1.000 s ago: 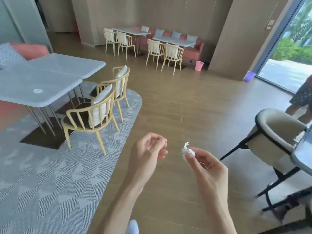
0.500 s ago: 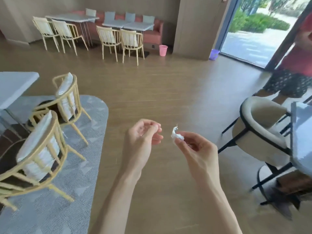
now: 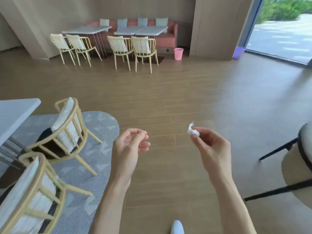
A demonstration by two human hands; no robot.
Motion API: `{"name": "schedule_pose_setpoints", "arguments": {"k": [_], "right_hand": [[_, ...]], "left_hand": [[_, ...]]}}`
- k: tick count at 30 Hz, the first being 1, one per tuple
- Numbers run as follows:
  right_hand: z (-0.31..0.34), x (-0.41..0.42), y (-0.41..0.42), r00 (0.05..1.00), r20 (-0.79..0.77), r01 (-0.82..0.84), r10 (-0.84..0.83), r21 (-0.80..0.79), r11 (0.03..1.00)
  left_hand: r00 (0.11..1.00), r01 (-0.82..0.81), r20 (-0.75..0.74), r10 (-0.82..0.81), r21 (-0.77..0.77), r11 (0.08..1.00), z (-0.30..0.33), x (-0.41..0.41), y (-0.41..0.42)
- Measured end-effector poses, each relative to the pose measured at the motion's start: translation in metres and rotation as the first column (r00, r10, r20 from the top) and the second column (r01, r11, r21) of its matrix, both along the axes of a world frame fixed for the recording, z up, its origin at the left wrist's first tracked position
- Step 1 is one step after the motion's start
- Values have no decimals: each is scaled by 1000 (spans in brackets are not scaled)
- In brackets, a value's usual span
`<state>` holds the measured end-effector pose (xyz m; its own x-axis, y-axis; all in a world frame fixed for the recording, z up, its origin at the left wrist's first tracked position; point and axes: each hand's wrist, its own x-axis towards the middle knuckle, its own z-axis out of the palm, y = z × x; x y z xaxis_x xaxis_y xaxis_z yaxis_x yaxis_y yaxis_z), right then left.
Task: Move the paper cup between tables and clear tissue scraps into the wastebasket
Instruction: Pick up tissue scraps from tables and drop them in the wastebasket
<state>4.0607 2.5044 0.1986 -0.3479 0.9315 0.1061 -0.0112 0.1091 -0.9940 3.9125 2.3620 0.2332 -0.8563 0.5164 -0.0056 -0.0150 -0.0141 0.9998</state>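
Right hand (image 3: 212, 147) pinches small white crumpled tissue scrap (image 3: 192, 130), centre-right of frame; left hand (image 3: 130, 146) loosely curled, empty; pink plastic wastebasket (image 3: 178, 54) upper centre.

Wood floor (image 3: 194, 92): grey rug (image 3: 94, 149) at left w/ chairs on it; pink wastebasket (image 3: 178, 54) & purple bin (image 3: 238, 52) stand far back.

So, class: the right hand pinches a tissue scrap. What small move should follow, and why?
Probably carry it forward toward the pink wastebasket. The right hand pinches the tissue scrap over bare floor, the basket stands far off by the bench, and the left hand holds nothing.
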Motion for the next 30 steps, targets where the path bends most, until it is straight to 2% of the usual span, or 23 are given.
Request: {"name": "schedule_pose_setpoints", "arguments": {"k": [5, 12, 20, 26, 30], "right_hand": [[35, -88, 126, 999, -47, -20, 22, 34, 999], [49, -200, 246, 989, -28, -145, 147, 70, 987], [78, -358, 429, 986, -25, -158, 165, 190, 969], [149, -446, 581, 996, -69, -34, 57, 292, 956], [154, -480, 660, 994, -105, 43, -14, 276, 960]], "left_hand": [[996, -78, -38, 82, 87, 993, 28, -86, 106], [993, -94, -52, 102, 133, 987, 34, -187, 232], [985, 97, -158, -62, 222, 970, 59, -351, 423], [939, 247, -300, -166, 256, 935, 131, -472, 582], [927, 303, -301, -226, 243, 921, 136, -512, 671]]}}
